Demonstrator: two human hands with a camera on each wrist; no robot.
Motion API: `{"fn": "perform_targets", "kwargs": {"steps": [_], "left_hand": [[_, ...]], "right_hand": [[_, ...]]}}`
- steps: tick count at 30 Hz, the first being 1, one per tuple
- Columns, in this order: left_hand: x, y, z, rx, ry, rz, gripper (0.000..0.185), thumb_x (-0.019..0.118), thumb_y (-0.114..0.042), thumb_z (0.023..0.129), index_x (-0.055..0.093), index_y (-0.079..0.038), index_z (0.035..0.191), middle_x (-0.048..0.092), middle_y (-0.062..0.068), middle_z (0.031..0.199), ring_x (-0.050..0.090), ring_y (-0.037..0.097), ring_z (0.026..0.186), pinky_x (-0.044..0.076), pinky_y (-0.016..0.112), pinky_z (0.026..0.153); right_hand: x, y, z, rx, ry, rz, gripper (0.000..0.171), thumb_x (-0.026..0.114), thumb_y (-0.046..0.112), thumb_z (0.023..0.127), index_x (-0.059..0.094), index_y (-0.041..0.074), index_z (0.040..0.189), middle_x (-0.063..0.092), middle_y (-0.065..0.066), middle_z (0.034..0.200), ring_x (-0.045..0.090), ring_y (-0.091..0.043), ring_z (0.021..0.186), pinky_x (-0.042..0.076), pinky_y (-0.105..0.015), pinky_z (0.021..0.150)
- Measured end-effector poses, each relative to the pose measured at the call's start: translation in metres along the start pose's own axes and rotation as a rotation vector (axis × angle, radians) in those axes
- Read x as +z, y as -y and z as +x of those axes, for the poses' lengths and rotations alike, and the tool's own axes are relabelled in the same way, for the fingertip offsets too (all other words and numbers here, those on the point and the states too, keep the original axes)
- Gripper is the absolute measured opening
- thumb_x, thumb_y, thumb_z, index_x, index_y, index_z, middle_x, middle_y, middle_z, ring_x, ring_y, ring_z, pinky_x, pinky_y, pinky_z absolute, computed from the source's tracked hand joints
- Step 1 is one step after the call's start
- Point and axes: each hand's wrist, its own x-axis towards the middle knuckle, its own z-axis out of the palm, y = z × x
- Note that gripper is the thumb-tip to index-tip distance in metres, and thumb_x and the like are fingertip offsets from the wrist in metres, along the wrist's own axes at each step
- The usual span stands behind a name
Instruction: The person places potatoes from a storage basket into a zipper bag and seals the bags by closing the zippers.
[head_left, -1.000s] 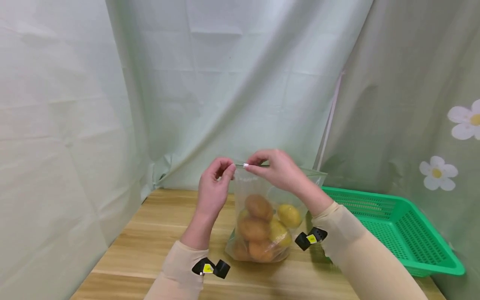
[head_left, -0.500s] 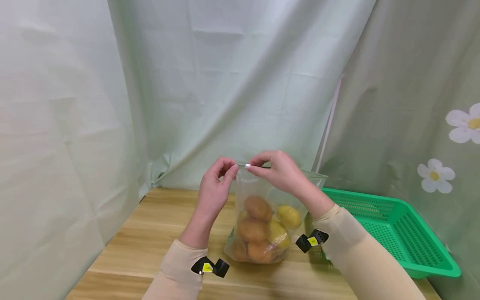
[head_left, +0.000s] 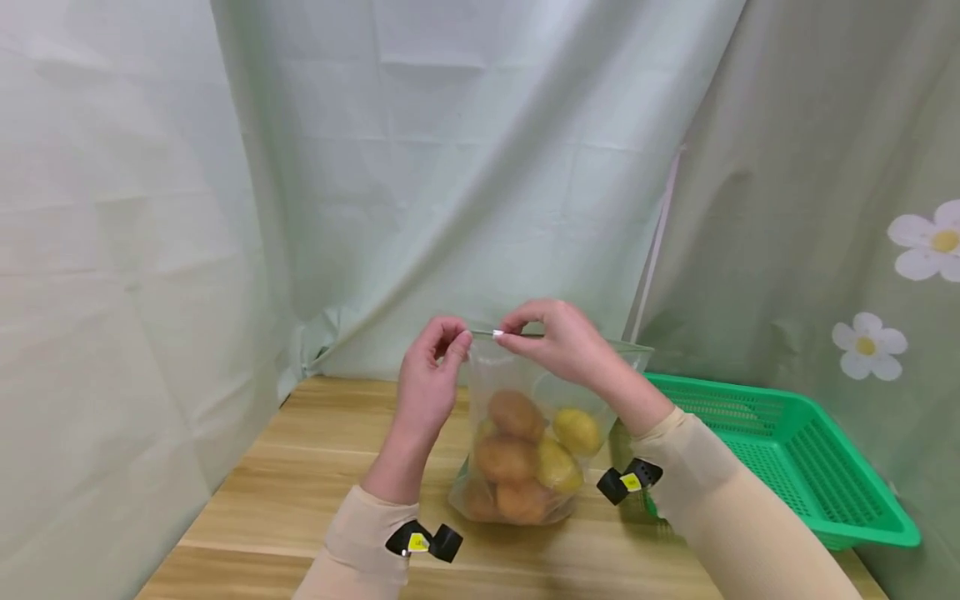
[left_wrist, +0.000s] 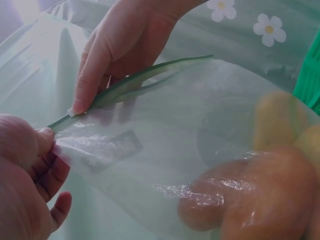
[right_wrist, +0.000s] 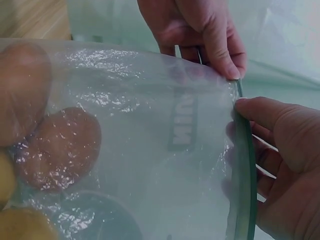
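A clear zip bag (head_left: 525,392) stands on the wooden table (head_left: 300,492), holding brown potatoes (head_left: 508,457) and yellow lemons (head_left: 579,431). My left hand (head_left: 456,340) pinches the bag's top left corner. Just beside it, my right hand (head_left: 504,332) pinches the green zip strip (left_wrist: 135,82) between thumb and forefinger. The left wrist view shows the right hand (left_wrist: 80,102) on the strip and the left hand (left_wrist: 42,140) at its end. In the right wrist view both hands meet at the zip strip (right_wrist: 243,170), with the potatoes (right_wrist: 55,145) blurred behind the plastic.
A green plastic basket (head_left: 795,467) sits on the table to the right of the bag. Pale green cloth (head_left: 465,167) hangs behind and on both sides, with flower prints (head_left: 868,346) at the right. Bare wood lies to the left of the bag.
The hands hold almost the same place at the bag's top left corner; the right fingertips have crept slightly right along the strip. The bag has not moved.
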Motion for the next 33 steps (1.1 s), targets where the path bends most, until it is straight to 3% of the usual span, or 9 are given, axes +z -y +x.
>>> {"fn": "perform_targets", "kwargs": {"steps": [33], "left_hand": [[-0.003,0.004,0.000,0.017,-0.031,0.001,0.008,0.070,-0.016,0.110,0.072,-0.008,0.109,0.065,0.009,0.099,0.063,0.026,0.093,0.053,0.031,0.083]], "right_hand": [[-0.003,-0.012,-0.010,-0.005,-0.022,0.005,0.011,0.081,0.021,0.103,0.085,0.013,0.110,0.078,0.004,0.106,0.072,-0.019,0.103,0.060,-0.044,0.089]]}}
